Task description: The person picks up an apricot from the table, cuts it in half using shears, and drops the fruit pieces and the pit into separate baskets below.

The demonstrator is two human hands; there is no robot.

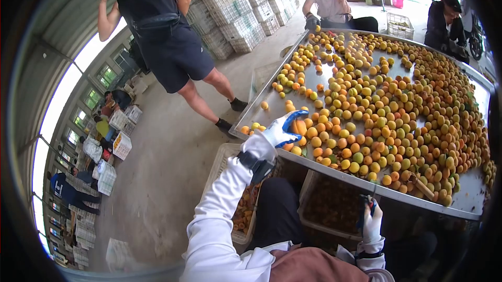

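Note:
My left hand [285, 128], in a white glove with blue-coated fingers, reaches over the near left edge of a metal sorting table [252, 110]. Its thumb and fingers curve around an orange apricot [299, 127]. Loose apricots [366, 125], yellow to orange with a few greenish ones, lie spread over the tabletop. Below the near edge, my right hand [372, 223], also gloved, is closed around a small tool [372, 194] with a thin pointed metal end; its exact kind is hard to make out.
Crates of fruit [244, 210] and of darker pieces [329, 206] stand by my legs. A wooden piece [421, 188] lies among the apricots. A person in dark shorts [170, 54] stands left; two others sit at the far side. Stacked crates [230, 7] rise behind.

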